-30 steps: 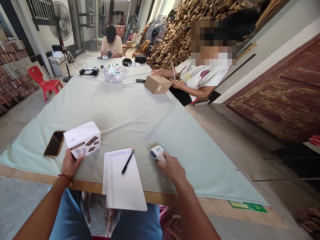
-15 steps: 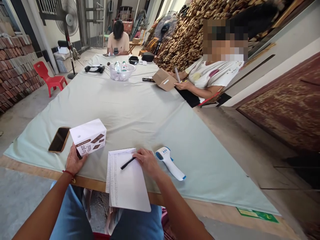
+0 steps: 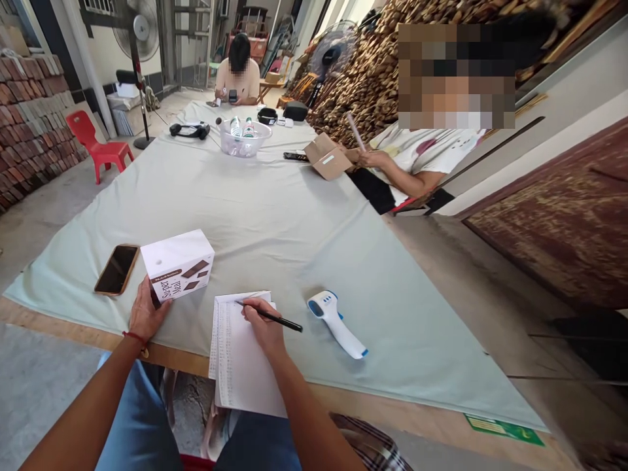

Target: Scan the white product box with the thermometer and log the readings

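In the head view, we see our right hand [image 3: 265, 326] pinching a black pen [image 3: 287, 322], its tip at the upper part of the notepad [image 3: 249, 376], which lies over the table's near edge. Our left hand [image 3: 148, 314] grips the near left corner of the white box [image 3: 179, 247], between the phone [image 3: 116, 269] and the notepad, while the white-and-blue thermometer [image 3: 340, 327] lies on the cloth [image 3: 235, 216], just right of our writing hand.

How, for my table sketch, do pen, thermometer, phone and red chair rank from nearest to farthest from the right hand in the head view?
1. Pen, in the right hand.
2. Thermometer, to its right.
3. Phone, left, past the white box.
4. Red chair, far left on the floor.
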### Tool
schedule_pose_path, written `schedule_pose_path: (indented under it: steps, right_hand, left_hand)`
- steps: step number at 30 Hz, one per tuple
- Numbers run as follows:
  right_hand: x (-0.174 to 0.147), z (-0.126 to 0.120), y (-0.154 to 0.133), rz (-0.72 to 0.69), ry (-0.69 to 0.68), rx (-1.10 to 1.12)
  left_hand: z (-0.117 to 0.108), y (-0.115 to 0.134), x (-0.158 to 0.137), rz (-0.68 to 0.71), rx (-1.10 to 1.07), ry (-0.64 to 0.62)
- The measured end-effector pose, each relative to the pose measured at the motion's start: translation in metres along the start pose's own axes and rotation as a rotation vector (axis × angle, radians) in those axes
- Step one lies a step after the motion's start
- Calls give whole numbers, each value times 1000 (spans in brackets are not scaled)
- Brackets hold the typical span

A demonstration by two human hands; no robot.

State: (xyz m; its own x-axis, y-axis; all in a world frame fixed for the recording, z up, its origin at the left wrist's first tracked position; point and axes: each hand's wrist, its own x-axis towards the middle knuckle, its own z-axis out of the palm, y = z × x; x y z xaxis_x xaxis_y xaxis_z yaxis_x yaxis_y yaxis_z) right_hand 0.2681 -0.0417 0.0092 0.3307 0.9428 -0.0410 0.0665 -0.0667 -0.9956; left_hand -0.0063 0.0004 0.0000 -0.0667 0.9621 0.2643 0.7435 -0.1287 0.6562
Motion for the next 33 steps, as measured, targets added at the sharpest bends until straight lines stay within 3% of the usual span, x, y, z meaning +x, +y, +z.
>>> schedule_pose_path:
  steps: [4, 7, 33]
  right_hand:
    - [-2, 8, 10, -17, 143, -24]
    - [-5, 9, 14, -55, 171, -32]
    - [-2, 6, 41, -170, 95, -195]
  left_hand:
    - [1, -1, -1, -1, -2, -11]
    - [1, -2, -2, 7, 12, -14]
    - [1, -1, -3, 28, 27, 3]
